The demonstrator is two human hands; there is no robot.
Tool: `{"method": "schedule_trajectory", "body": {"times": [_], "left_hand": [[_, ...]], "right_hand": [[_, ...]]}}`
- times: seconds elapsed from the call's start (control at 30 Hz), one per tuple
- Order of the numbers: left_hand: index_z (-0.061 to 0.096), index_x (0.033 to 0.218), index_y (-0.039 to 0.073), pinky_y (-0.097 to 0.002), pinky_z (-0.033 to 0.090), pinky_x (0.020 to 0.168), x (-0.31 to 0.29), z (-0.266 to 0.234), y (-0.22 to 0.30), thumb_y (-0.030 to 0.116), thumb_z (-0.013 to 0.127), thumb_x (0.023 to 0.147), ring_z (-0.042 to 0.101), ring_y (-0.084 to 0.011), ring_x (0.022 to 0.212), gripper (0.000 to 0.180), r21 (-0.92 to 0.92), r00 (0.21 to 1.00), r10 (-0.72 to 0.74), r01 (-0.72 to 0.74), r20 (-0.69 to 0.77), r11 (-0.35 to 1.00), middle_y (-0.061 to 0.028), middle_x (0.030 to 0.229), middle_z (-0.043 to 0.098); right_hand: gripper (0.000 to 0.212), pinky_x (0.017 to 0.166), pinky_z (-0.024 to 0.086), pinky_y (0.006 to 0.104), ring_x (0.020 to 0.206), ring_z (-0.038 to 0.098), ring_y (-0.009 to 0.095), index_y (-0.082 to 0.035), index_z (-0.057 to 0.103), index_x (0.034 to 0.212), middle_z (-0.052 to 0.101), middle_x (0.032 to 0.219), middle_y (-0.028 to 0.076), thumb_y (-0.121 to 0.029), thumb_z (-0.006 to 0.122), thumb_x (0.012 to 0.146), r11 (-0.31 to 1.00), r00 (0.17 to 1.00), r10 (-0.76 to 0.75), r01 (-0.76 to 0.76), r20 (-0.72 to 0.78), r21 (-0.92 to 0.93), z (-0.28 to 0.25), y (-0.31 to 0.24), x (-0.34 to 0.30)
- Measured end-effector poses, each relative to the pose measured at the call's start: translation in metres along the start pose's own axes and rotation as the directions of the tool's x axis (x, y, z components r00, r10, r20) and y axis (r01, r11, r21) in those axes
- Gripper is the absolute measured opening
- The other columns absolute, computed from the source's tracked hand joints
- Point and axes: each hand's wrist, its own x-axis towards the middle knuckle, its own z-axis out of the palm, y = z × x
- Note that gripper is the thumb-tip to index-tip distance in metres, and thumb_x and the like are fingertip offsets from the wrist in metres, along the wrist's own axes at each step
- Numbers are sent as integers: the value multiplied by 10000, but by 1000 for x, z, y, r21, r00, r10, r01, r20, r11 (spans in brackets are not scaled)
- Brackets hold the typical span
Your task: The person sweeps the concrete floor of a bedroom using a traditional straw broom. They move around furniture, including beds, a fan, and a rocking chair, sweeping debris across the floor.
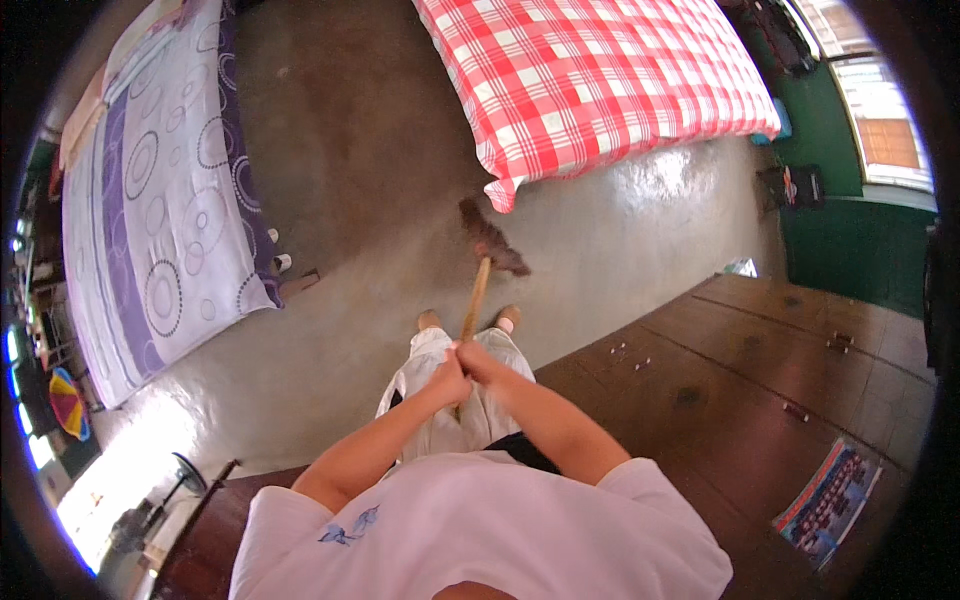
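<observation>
Both of my hands are wrapped round the wooden handle of a broom point(476, 296) in front of my body. My left hand point(449, 381) grips it close against my right hand point(478, 363), which sits slightly farther forward. The handle runs away from me over my feet. Its wide, dark brown bristle head point(495, 240) rests on the grey floor point(370, 290), slanting just short of the hanging corner of a red and white checked bed cover point(590, 85). The fingers themselves are partly hidden by the backs of the hands.
On the left stands a bed with a white and purple circle-patterned cover point(165, 200). A brown wooden cabinet point(700, 350) fills the right side, with a picture sheet point(828, 503) on it. A green wall point(835, 250) with a window point(880, 120) lies beyond.
</observation>
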Motion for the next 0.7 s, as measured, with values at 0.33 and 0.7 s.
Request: {"method": "schedule_trajectory", "body": {"times": [0.33,0.7], "left_hand": [[48,1325,40,-428,421,823,88,54,18,200,528,747,528,-369,983,767,201,998,60,-61,8,978,-256,1066,524],[494,1014,20,-322,487,523,78,55,121,485,466,798,580,-191,635,514,-328,884,-120,290,452,899,-119,861,547]], "right_hand": [[317,525,428,363,638,558,219,64,566,806,581,739,150,-247,504,812,907,986,124,-65,-116,417,-47,62,56],[151,464,431,306,560,549,184,-7,572,747,566,677,76,-158,575,737,488,990,130,-114,57,865,-144,72,-72]]}}
